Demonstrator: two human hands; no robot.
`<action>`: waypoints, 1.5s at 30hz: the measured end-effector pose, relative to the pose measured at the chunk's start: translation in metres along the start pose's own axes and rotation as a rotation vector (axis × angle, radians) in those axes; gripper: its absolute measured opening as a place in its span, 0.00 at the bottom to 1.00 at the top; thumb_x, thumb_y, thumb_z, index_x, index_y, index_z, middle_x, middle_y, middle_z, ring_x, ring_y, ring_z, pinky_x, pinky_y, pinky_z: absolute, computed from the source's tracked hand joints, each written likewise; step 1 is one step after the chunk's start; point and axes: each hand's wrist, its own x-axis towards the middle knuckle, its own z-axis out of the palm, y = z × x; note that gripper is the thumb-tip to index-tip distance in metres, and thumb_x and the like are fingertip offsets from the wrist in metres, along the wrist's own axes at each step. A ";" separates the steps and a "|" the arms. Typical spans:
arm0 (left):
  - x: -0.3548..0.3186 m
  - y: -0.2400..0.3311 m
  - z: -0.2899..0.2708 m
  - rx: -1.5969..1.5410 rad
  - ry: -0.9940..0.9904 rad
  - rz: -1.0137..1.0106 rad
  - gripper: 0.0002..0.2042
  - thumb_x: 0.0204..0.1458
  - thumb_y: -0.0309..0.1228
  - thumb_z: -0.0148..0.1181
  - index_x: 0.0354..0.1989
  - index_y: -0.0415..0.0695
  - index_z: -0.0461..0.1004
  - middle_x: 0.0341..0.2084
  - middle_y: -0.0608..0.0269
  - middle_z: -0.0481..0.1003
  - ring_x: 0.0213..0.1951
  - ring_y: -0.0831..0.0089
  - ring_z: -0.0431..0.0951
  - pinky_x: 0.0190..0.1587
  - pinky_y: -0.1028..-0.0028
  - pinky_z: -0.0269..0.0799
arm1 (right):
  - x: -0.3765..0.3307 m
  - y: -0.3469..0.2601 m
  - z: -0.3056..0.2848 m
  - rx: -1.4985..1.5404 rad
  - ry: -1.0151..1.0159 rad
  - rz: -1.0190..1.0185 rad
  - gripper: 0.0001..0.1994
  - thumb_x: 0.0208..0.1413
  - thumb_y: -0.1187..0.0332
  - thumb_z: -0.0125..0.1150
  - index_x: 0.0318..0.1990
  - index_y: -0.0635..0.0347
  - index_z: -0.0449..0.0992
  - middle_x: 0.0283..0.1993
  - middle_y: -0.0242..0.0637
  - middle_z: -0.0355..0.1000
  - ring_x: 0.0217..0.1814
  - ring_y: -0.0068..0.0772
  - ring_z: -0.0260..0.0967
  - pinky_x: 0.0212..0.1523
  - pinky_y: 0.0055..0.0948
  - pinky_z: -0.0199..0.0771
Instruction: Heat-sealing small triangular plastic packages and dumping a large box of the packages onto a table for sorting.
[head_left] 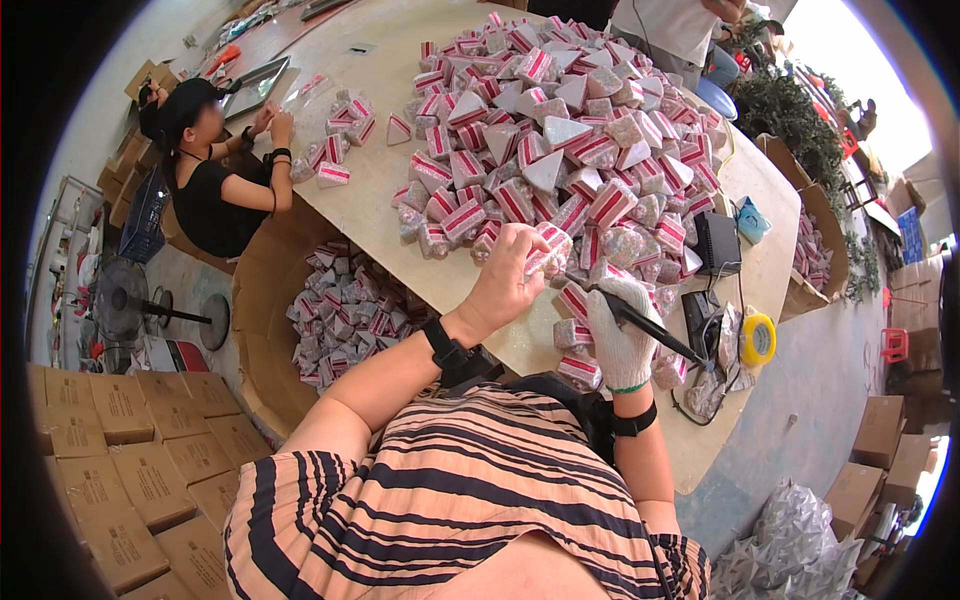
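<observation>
My bare left hand (503,283) pinches a glittery, wedge-shaped cake-slice ornament (548,250), white with red-pink bands, over the near edge of the pile. My right hand (617,335), in a white knit glove, is closed around a black pen-shaped tool (655,328). The tool's thin front end points at the ornament's lower side; whether it touches is too small to tell. Beyond both hands a large heap of similar cake-slice ornaments (560,135) covers the table (380,200). A few more lie beside my gloved hand.
Right of the pile are a black box (718,243), a yellow tape roll (757,340), wires and a blue packet (752,220). A large carton (262,300) of ornaments stands below left. Across the table's left side, a person in black (225,190) handles pieces. Stacked cartons (130,470) fill the lower left.
</observation>
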 end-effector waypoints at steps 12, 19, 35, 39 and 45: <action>0.000 -0.004 -0.004 0.013 -0.004 -0.038 0.16 0.41 0.20 0.55 0.41 0.41 0.64 0.41 0.52 0.63 0.49 0.56 0.64 0.55 0.65 0.59 | 0.007 -0.001 0.009 0.060 -0.037 0.073 0.07 0.49 0.76 0.63 0.36 0.62 0.74 0.30 0.34 0.74 0.31 0.25 0.72 0.36 0.25 0.72; -0.011 -0.025 -0.086 0.322 -0.405 -0.372 0.15 0.41 0.38 0.59 0.34 0.41 0.70 0.32 0.49 0.71 0.36 0.52 0.73 0.40 0.61 0.70 | 0.006 0.006 0.009 0.264 0.000 0.194 0.07 0.50 0.78 0.60 0.37 0.63 0.74 0.35 0.34 0.73 0.35 0.21 0.69 0.38 0.23 0.70; -0.028 -0.197 -0.052 0.829 -0.193 -0.606 0.20 0.46 0.35 0.61 0.45 0.36 0.68 0.47 0.43 0.68 0.42 0.49 0.76 0.42 0.56 0.74 | 0.012 0.022 0.003 0.065 -0.044 0.246 0.06 0.50 0.79 0.60 0.36 0.60 0.73 0.35 0.28 0.70 0.36 0.17 0.65 0.38 0.20 0.66; -0.027 -0.189 -0.073 0.726 -0.433 -0.728 0.13 0.41 0.31 0.66 0.33 0.35 0.77 0.26 0.47 0.77 0.35 0.51 0.78 0.35 0.60 0.75 | 0.009 0.018 0.005 0.097 -0.031 0.184 0.07 0.50 0.77 0.62 0.37 0.61 0.75 0.34 0.29 0.71 0.35 0.19 0.66 0.38 0.22 0.67; -0.078 -0.178 -0.042 0.163 -0.584 -0.868 0.24 0.39 0.40 0.70 0.41 0.36 0.74 0.30 0.49 0.75 0.34 0.60 0.77 0.27 0.69 0.74 | 0.013 0.010 0.017 0.102 -0.080 0.144 0.07 0.48 0.78 0.63 0.36 0.62 0.75 0.35 0.32 0.72 0.36 0.22 0.69 0.39 0.23 0.70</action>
